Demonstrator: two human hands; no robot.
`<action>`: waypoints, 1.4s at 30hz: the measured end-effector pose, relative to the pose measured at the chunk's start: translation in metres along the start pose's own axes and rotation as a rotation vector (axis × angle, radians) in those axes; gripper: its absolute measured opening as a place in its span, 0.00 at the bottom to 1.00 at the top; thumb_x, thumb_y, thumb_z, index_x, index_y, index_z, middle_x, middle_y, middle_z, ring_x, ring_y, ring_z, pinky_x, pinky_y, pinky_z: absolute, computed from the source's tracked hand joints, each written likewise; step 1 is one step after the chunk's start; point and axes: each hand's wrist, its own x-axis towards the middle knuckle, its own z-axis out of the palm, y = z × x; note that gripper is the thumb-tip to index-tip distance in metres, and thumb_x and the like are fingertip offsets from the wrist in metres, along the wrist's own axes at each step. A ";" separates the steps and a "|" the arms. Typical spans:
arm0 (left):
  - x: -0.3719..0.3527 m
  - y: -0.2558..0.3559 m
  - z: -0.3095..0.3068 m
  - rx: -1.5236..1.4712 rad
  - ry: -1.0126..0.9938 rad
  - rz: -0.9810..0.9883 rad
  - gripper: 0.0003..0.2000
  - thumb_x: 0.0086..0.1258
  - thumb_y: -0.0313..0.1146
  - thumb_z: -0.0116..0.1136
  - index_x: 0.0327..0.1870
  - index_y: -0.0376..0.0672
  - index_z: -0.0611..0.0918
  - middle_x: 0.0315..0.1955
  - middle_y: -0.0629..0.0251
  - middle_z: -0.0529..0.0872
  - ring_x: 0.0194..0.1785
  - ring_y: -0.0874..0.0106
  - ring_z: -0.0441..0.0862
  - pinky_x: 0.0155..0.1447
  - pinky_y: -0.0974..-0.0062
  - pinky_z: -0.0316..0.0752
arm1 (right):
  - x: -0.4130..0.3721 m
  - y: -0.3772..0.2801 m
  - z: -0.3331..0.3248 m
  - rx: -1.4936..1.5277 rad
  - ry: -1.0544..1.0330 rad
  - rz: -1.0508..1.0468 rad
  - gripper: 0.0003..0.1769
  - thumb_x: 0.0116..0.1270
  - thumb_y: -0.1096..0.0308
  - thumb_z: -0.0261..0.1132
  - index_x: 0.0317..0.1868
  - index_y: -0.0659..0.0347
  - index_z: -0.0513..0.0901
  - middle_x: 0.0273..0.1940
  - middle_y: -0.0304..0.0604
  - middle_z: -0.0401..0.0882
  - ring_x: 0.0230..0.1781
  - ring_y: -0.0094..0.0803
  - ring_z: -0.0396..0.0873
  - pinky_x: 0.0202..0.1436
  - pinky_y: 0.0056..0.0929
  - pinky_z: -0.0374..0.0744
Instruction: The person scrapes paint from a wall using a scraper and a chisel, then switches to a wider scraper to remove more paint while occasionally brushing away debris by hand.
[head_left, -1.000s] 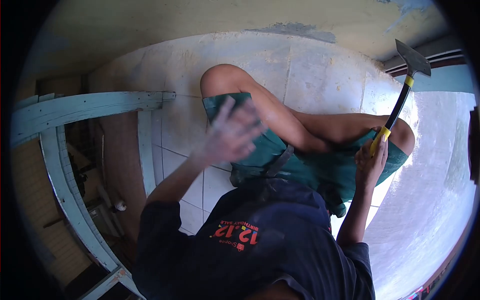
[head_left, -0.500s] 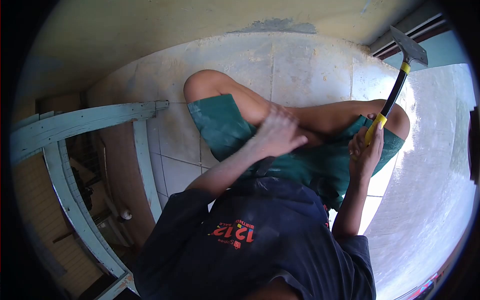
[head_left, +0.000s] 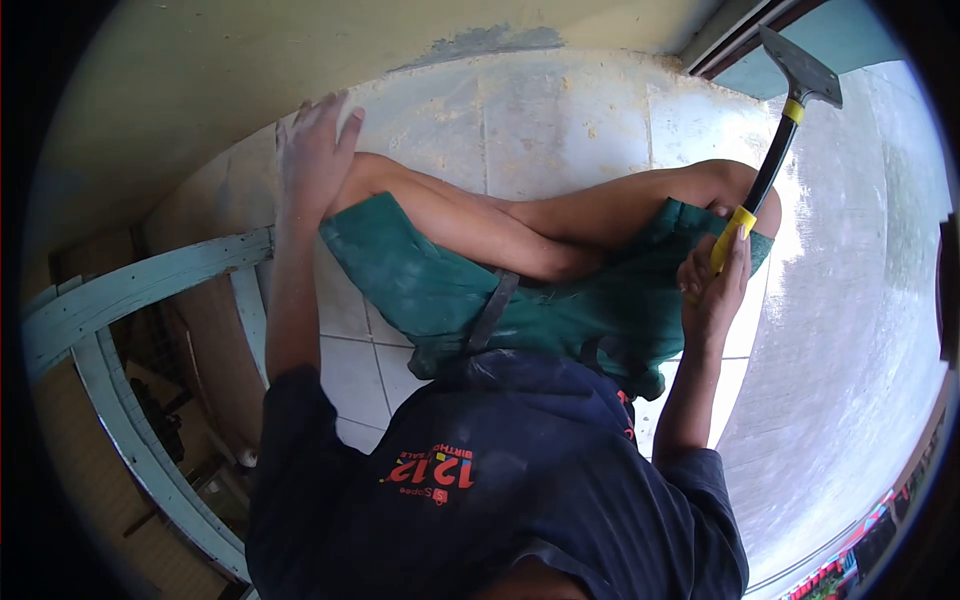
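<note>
My right hand (head_left: 716, 283) is wrapped round the yellow grip of a long-handled scraper (head_left: 773, 160). Its wide metal blade points up and away, toward the door frame at the upper right. Dusty and spread-fingered, my left hand (head_left: 318, 150) is stretched out past my knee at the left, holding nothing. Its fingertips overlap the foot of the yellowish wall (head_left: 250, 60) in this view. My crossed legs lie between the two hands, in green shorts (head_left: 400, 260).
A pale blue wooden frame (head_left: 150, 275) stands at the left, close to my left arm. Dusty tiles (head_left: 560, 110) with crumbs of scraped material run along the wall. A grey patch (head_left: 490, 42) marks the wall's lower edge. A door frame (head_left: 735, 40) is at the upper right.
My left hand has moved from over my lap outward to the left, up toward the wall. The view has shifted; my right hand still holds the scraper in much the same pose.
</note>
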 end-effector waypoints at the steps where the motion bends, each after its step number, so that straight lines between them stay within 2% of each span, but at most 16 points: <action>1: 0.003 0.016 0.002 -0.012 0.015 0.009 0.23 0.75 0.46 0.49 0.63 0.40 0.75 0.64 0.54 0.75 0.71 0.58 0.67 0.76 0.50 0.51 | 0.000 0.001 0.003 0.017 -0.003 -0.007 0.17 0.79 0.51 0.47 0.55 0.56 0.68 0.18 0.32 0.58 0.11 0.16 0.56 0.16 0.15 0.61; 3: -0.007 0.082 0.023 -0.963 0.180 0.080 0.23 0.75 0.41 0.50 0.66 0.37 0.72 0.65 0.51 0.74 0.71 0.57 0.67 0.76 0.61 0.54 | -0.003 -0.002 0.009 0.065 -0.006 0.000 0.19 0.79 0.50 0.47 0.56 0.56 0.68 0.18 0.32 0.58 0.12 0.16 0.56 0.16 0.15 0.61; 4: -0.020 0.124 0.039 -1.151 0.077 0.163 0.24 0.75 0.38 0.49 0.69 0.37 0.68 0.67 0.49 0.70 0.73 0.57 0.64 0.75 0.67 0.56 | -0.002 -0.005 0.011 0.048 0.003 -0.017 0.19 0.79 0.50 0.47 0.56 0.56 0.68 0.18 0.32 0.58 0.12 0.16 0.56 0.16 0.15 0.61; 6: -0.053 0.211 0.070 -1.123 0.038 0.467 0.29 0.74 0.41 0.51 0.72 0.39 0.62 0.72 0.48 0.60 0.75 0.50 0.57 0.76 0.60 0.54 | 0.001 -0.013 0.014 0.103 0.000 -0.027 0.21 0.79 0.49 0.46 0.57 0.58 0.69 0.19 0.32 0.57 0.12 0.16 0.56 0.16 0.15 0.59; 7: -0.072 0.250 0.082 -1.153 -0.034 0.580 0.29 0.73 0.42 0.52 0.73 0.47 0.63 0.75 0.53 0.56 0.78 0.55 0.52 0.77 0.53 0.48 | 0.002 -0.019 0.013 0.087 0.002 -0.041 0.22 0.79 0.49 0.45 0.58 0.59 0.69 0.19 0.32 0.57 0.12 0.16 0.55 0.16 0.16 0.58; 9: -0.082 0.281 0.103 -0.674 0.105 1.044 0.29 0.72 0.47 0.53 0.73 0.57 0.63 0.76 0.60 0.55 0.79 0.60 0.50 0.76 0.43 0.46 | 0.004 -0.031 0.010 0.055 0.010 -0.080 0.22 0.79 0.49 0.45 0.58 0.59 0.69 0.19 0.31 0.58 0.12 0.16 0.55 0.16 0.16 0.58; 12: -0.051 0.269 0.111 -0.557 -0.005 1.123 0.30 0.71 0.52 0.53 0.73 0.63 0.62 0.76 0.65 0.53 0.79 0.64 0.49 0.75 0.38 0.44 | 0.000 -0.044 -0.002 0.002 -0.002 -0.152 0.23 0.79 0.48 0.44 0.57 0.59 0.69 0.19 0.31 0.58 0.13 0.16 0.56 0.16 0.17 0.59; 15: -0.003 0.219 0.112 -0.426 -0.287 0.637 0.30 0.70 0.48 0.56 0.72 0.54 0.65 0.75 0.59 0.56 0.79 0.59 0.50 0.76 0.43 0.45 | -0.005 -0.040 -0.012 -0.114 0.051 -0.121 0.20 0.79 0.50 0.45 0.56 0.58 0.69 0.19 0.32 0.60 0.13 0.16 0.57 0.16 0.16 0.60; 17: 0.030 0.163 0.089 -0.589 -0.156 0.625 0.30 0.70 0.44 0.57 0.72 0.49 0.65 0.75 0.58 0.57 0.79 0.59 0.49 0.76 0.45 0.46 | -0.005 -0.025 -0.019 -0.158 0.039 -0.089 0.18 0.79 0.52 0.47 0.55 0.57 0.68 0.19 0.31 0.61 0.13 0.16 0.58 0.16 0.17 0.61; 21: 0.072 0.067 -0.030 -0.423 0.366 0.602 0.29 0.66 0.37 0.59 0.70 0.47 0.69 0.74 0.56 0.59 0.79 0.54 0.48 0.77 0.46 0.45 | -0.003 -0.019 -0.009 -0.112 -0.133 -0.087 0.18 0.79 0.52 0.47 0.55 0.57 0.68 0.18 0.31 0.62 0.11 0.17 0.59 0.15 0.17 0.62; 25: 0.106 0.001 -0.183 0.015 1.013 0.675 0.29 0.73 0.50 0.45 0.70 0.42 0.68 0.73 0.52 0.62 0.78 0.51 0.49 0.77 0.47 0.41 | 0.020 -0.041 0.010 -0.065 -0.586 -0.115 0.22 0.79 0.51 0.46 0.57 0.62 0.67 0.17 0.33 0.62 0.11 0.19 0.59 0.15 0.18 0.64; 28: 0.137 -0.011 -0.297 0.152 1.435 0.736 0.31 0.74 0.53 0.38 0.71 0.43 0.67 0.74 0.55 0.61 0.79 0.52 0.49 0.76 0.44 0.39 | 0.043 -0.073 0.049 -0.113 -0.838 -0.269 0.28 0.78 0.47 0.47 0.60 0.66 0.67 0.18 0.34 0.64 0.14 0.20 0.65 0.21 0.18 0.68; 30: 0.151 0.004 -0.359 0.213 1.547 0.785 0.30 0.74 0.54 0.36 0.72 0.48 0.67 0.74 0.59 0.60 0.79 0.55 0.49 0.75 0.41 0.39 | 0.058 -0.101 0.090 -0.107 -0.946 -0.416 0.30 0.78 0.47 0.47 0.63 0.65 0.66 0.22 0.36 0.67 0.18 0.21 0.67 0.24 0.19 0.71; 34: 0.185 0.012 -0.418 0.291 1.452 0.684 0.35 0.73 0.65 0.25 0.74 0.55 0.63 0.75 0.53 0.57 0.79 0.49 0.45 0.73 0.34 0.30 | 0.072 -0.141 0.167 -0.074 -0.963 -0.546 0.27 0.79 0.49 0.46 0.65 0.63 0.65 0.25 0.35 0.67 0.22 0.20 0.68 0.27 0.21 0.73; 36: 0.203 0.021 -0.417 0.361 1.557 0.704 0.29 0.73 0.55 0.36 0.73 0.56 0.66 0.75 0.63 0.59 0.79 0.57 0.49 0.75 0.40 0.38 | 0.077 -0.144 0.180 -0.070 -0.962 -0.564 0.27 0.79 0.50 0.47 0.65 0.64 0.65 0.22 0.33 0.65 0.18 0.19 0.65 0.23 0.19 0.71; 42: 0.208 0.018 -0.417 0.345 1.586 0.717 0.31 0.71 0.56 0.38 0.74 0.57 0.65 0.75 0.64 0.59 0.79 0.58 0.49 0.73 0.36 0.33 | 0.103 -0.119 0.167 0.041 -1.015 -0.413 0.27 0.78 0.48 0.48 0.60 0.66 0.69 0.16 0.29 0.59 0.11 0.16 0.59 0.16 0.18 0.64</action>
